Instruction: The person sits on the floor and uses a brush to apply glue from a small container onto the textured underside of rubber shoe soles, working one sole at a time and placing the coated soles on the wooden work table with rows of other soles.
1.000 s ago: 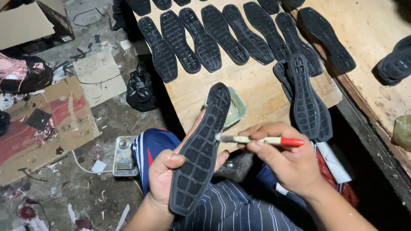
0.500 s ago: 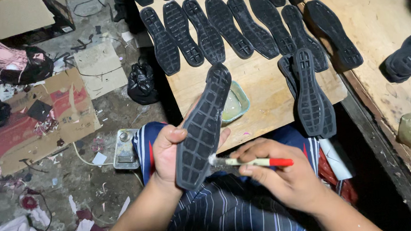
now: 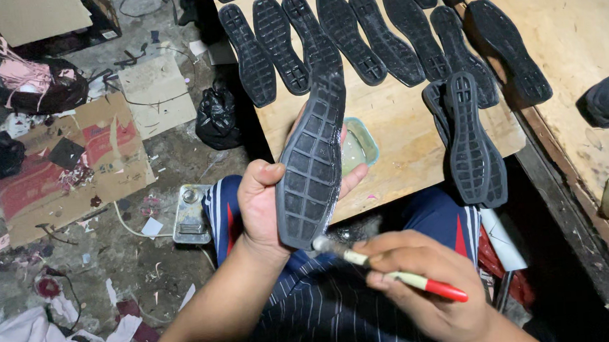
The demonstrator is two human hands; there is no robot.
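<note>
Sole [image 3: 313, 165], a black rubber one with a block tread, is standing nearly upright in the left hand [image 3: 264, 206], whose thumb is pressing on one edge while the fingers are curling round the back, so the hand is closed on it. Just below, the right hand [image 3: 427, 291] is pinching a small brush [image 3: 390, 274] with a pale shaft and a red end, and its tip is touching the sole's lower heel edge.

Beyond the left hand's fingers a shallow green dish [image 3: 360, 146] of pale liquid is sitting on the wooden board [image 3: 400, 114], partly hidden by the sole. Further out from both hands a row of matching soles [image 3: 341, 29] is lying tread up; I am counting about ten, though the ones at the top edge are cut off. To the right of the held sole two more are lying stacked [image 3: 472, 141], one on the other. One dish and one brush are showing.

Judging from the grip, the sole is being held only along its edges, so a firm push from the brush could be twisting it out of the fingers. The dish is lying close behind it, and a slip could be tipping the liquid over the board. A loaded brush could also be smearing the tread face or the left thumb.
</note>
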